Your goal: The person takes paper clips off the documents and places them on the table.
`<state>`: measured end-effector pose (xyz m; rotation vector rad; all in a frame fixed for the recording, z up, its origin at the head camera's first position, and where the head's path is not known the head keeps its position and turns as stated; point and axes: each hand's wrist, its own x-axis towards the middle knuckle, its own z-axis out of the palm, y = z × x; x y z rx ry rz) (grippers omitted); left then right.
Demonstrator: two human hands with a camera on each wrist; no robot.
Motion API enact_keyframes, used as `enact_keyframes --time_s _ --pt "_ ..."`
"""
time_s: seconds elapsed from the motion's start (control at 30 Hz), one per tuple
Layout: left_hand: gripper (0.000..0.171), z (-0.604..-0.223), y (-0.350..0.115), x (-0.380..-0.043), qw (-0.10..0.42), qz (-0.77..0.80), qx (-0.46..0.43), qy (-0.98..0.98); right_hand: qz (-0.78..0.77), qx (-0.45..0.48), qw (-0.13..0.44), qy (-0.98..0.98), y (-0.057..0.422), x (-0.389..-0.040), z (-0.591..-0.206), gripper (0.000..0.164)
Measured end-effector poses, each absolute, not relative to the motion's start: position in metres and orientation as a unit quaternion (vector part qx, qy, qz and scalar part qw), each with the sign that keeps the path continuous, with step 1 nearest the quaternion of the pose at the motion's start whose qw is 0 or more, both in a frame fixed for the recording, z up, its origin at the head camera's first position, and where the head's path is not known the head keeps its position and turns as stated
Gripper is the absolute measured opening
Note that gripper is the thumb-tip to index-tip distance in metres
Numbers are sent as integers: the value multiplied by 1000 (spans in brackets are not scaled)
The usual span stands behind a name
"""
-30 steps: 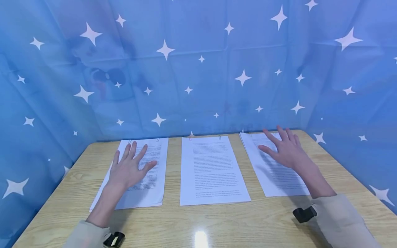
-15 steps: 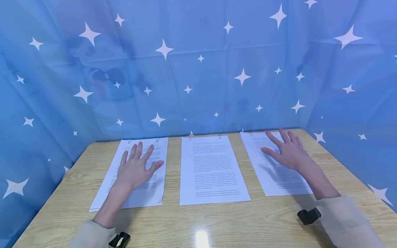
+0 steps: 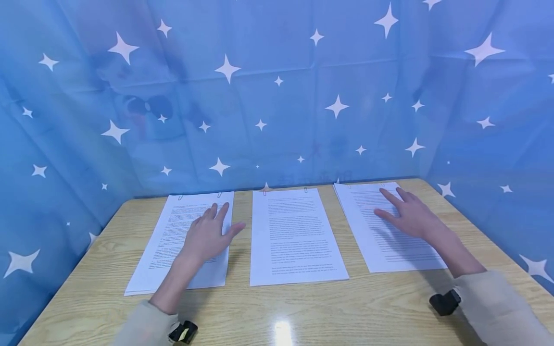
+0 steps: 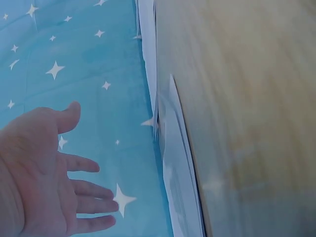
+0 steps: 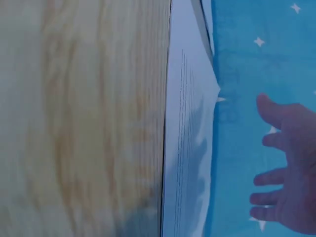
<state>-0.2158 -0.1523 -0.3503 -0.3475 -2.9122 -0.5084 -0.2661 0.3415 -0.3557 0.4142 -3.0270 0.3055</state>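
Note:
Three stacks of printed paper lie side by side on a wooden table (image 3: 298, 312). My left hand (image 3: 209, 239) hovers above the left paper stack (image 3: 173, 230), fingers spread and nothing held. Over the right paper stack (image 3: 368, 226) is my right hand (image 3: 411, 216), also with spread fingers and holding nothing. In both wrist views, each hand stands apart from the sheets. The middle paper stack (image 3: 298, 240) lies between the hands, untouched. Paper clips sit along the top edges, among them a red paper clip (image 3: 265, 192) and a dark paper clip (image 3: 305, 190) on the middle stack.
A blue curtain (image 3: 277, 139) with white stars hangs right behind the table and along both sides. A dark wrist device (image 3: 446, 302) is strapped at the right sleeve, and another wrist device (image 3: 183, 331) at the left sleeve.
My left hand has moved right across the left stack toward its right edge. My right hand has shifted slightly right and toward me. The papers stay in place.

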Motion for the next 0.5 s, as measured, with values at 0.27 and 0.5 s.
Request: enact_keyframes --time_s 0.27,0.5 --pt "83 -355 -130 -223 26 -284 -123 -951 114 115 29 -986 363 -269 -362 80" --pt "76 -357 -107 -226 4 -329 -124 -936 138 86 3 -987 382 -269 -366 83"
